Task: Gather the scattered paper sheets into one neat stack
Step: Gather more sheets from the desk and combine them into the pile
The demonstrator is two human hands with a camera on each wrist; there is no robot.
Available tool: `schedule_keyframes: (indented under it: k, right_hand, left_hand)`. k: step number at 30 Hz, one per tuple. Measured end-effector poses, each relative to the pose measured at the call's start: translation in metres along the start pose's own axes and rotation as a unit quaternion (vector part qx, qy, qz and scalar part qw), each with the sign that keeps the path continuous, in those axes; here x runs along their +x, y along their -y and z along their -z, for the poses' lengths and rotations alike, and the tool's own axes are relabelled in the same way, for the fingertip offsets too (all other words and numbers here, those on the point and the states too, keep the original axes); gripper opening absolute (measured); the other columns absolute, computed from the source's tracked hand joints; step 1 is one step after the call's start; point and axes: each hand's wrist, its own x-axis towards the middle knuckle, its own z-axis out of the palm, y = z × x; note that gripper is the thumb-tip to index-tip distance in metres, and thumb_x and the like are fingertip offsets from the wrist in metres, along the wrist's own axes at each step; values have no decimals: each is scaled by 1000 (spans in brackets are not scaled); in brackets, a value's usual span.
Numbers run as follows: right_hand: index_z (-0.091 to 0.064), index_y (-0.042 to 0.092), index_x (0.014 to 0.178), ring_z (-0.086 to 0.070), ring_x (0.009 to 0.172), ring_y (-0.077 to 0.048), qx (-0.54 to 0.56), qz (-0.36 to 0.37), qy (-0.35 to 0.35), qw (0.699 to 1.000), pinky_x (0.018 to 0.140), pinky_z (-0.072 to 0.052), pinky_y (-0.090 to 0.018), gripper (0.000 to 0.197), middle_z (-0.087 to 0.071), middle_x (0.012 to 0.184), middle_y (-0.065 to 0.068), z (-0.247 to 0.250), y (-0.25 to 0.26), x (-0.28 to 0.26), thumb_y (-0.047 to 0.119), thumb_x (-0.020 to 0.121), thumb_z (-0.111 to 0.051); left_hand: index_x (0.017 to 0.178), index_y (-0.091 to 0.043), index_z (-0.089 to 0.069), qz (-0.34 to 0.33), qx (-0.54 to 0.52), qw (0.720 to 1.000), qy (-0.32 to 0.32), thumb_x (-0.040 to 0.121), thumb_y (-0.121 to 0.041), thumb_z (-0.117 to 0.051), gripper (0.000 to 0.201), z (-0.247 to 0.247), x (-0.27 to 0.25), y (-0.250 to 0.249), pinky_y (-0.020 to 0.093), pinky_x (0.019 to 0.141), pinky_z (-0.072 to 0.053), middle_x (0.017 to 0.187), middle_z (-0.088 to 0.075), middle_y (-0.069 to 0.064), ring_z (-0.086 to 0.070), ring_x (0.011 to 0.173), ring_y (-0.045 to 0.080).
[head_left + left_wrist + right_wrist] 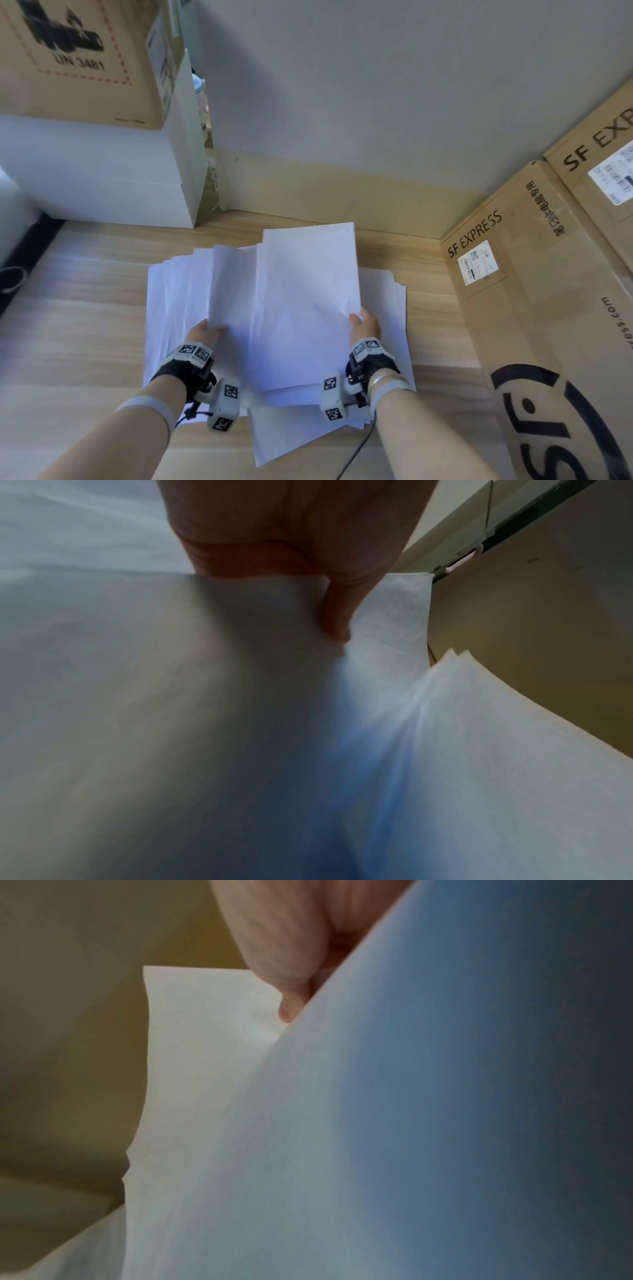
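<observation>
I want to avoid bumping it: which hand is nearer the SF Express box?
Right. The right hand grips the paper sheets on the side facing the SF Express box; the left hand grips their far side.

From my head camera I see my left hand [202, 334] and right hand [365, 323] holding a raised bundle of paper sheets [301, 308] by its two side edges. Beneath it more loose sheets [164, 308] lie fanned unevenly on the wooden tabletop [85, 308]. SF Express cartons [534, 291] stand to the right, and white boxes [102, 178] under a brown carton [78, 61] stand at far left.
</observation>
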Motion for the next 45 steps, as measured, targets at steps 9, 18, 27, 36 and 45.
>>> schedule_keyframes:
  k: [9, 18, 27, 36, 45]
  right_hand:
    - [-54, 13, 123, -57, 107, -27, -52, 15, 104, 993, 93, -44, -31, 32, -61, 117, -12, -33, 15, -13, 16, 91, -51]
    - [4, 23, 149, -18, 143, -30, -153, -248, -19, 956, 112, -26, -44, 108, -5, 156, -9, 40, -36, -4, 30, 76, -74]
    - [-43, -2, 134, -49, 125, -34, -104, -205, 12, 973, 99, -42, -36, 47, -47, 140, -16, 45, -47, -10, 8, 90, -57]
    - [-49, -13, 122, -51, 86, -28, 72, -149, -140, 976, 62, -40, -29, 34, -58, 102, -23, 81, -46, 2, 7, 96, -41]
    - [-58, -9, 115, -57, 95, -31, 133, -111, -186, 967, 78, -38, -31, 33, -62, 118, -24, 79, -27, 5, 13, 92, -48]
  left_hand:
    - [127, 4, -49, -30, 23, 999, 19, 85, -4, -62, 44, 6, -3, 5, 34, 86, -43, 127, -58, 25, -58, 109, 37]
    - [136, 2, -41, -51, 40, 998, -12, 87, 1, -57, 52, 13, -6, 12, 34, 90, -41, 134, -53, 25, -53, 120, 39]
    - [128, 2, -50, -50, 39, 998, -12, 86, -1, -58, 42, 10, 3, 16, 33, 85, -42, 123, -60, 26, -58, 111, 39]
    - [132, 2, -46, -51, 48, 997, -24, 86, -1, -59, 47, 9, -1, 14, 40, 98, -42, 128, -57, 25, -55, 117, 39]
    - [130, 1, -49, -49, 50, 997, -22, 84, 0, -59, 47, 7, 5, 17, 39, 93, -44, 123, -60, 25, -59, 108, 38]
